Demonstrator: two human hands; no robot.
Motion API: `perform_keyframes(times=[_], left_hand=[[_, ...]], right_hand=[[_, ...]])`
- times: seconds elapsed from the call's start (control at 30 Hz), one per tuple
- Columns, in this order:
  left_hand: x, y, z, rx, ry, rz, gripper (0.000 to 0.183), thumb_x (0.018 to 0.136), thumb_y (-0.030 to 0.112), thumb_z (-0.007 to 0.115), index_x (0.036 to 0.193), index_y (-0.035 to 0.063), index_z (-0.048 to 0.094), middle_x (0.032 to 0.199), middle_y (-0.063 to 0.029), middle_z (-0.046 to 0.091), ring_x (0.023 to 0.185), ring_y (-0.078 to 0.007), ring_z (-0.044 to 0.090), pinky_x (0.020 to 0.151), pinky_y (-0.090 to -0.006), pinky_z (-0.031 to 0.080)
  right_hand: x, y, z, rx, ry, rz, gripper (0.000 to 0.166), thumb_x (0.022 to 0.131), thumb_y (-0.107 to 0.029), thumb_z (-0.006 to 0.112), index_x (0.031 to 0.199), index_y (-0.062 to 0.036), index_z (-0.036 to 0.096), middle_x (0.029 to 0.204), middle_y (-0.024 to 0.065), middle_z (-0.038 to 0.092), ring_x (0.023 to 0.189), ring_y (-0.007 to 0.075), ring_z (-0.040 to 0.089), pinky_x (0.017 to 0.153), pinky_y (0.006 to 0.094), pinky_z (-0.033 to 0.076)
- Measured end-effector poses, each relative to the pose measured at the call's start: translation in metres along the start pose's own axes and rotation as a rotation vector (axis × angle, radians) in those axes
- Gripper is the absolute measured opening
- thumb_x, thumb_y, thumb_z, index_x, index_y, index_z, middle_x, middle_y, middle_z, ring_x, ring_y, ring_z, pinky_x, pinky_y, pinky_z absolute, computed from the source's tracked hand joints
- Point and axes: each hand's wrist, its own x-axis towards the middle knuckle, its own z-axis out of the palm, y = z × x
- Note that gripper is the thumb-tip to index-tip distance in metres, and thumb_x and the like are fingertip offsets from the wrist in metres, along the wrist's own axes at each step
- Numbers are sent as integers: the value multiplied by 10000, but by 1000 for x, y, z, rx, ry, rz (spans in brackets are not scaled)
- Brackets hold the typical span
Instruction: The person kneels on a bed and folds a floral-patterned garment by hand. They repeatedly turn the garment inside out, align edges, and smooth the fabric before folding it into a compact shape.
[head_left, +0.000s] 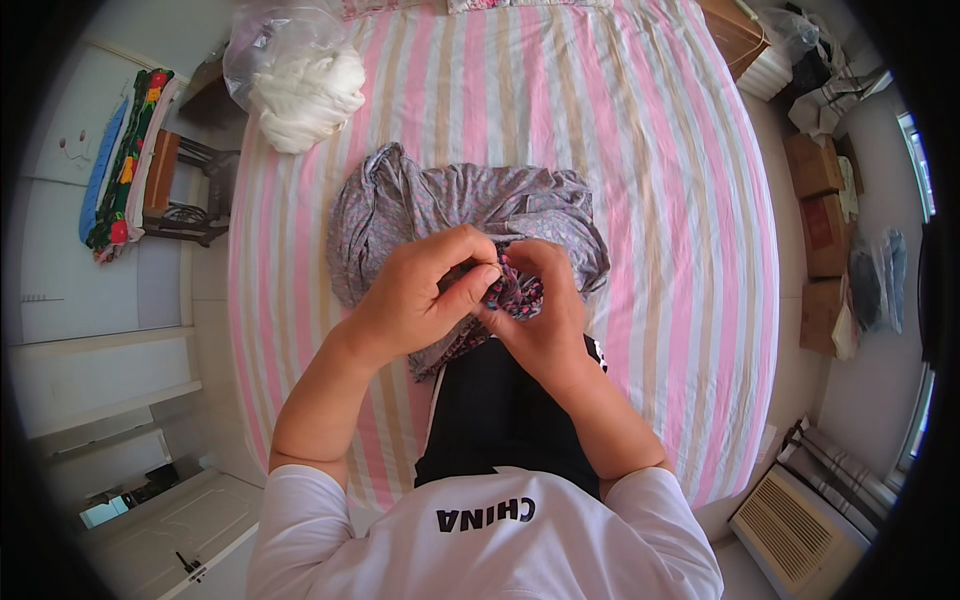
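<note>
A grey patterned cloth garment (517, 191) lies bunched on a striped bed sheet (660, 247), its near part gathered over my lap. My left hand (427, 289) pinches the edge of the gathered cloth between thumb and forefinger. Close beside it, my right hand (540, 300) curls its fingers around a darker, brightly speckled part of the same cloth. The fingertips of both hands nearly meet. Whether a small tool or thread sits between them cannot be told.
White fabric or filling (307, 97) spills from a clear plastic bag (262, 37) at the bed's far left. Left of the bed stands a chair (202, 187) near folded textiles (131, 165). Cardboard boxes (825, 232) line the right wall, with an air conditioner (787, 525) at lower right.
</note>
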Motion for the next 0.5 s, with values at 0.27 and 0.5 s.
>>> perform_keyframes(times=[0.27, 0.5], left_hand=[[-11, -7, 4, 330, 110, -97, 205, 774, 91, 688, 930, 33, 569, 798, -122, 612, 702, -272, 618, 636, -341, 479], [-17, -52, 2, 289, 213, 30, 239, 763, -22, 610, 994, 9, 562, 851, -107, 601, 771, -259, 606, 703, -323, 477]], right_hand=[[10, 2, -2, 459, 28, 278, 177, 829, 84, 499, 982, -1, 475, 835, 41, 532, 752, 95, 526, 674, 219, 441], [6, 2, -5, 725, -138, 459, 182, 843, 6, 581, 993, -4, 477, 822, 4, 501, 789, 84, 489, 700, 233, 419]])
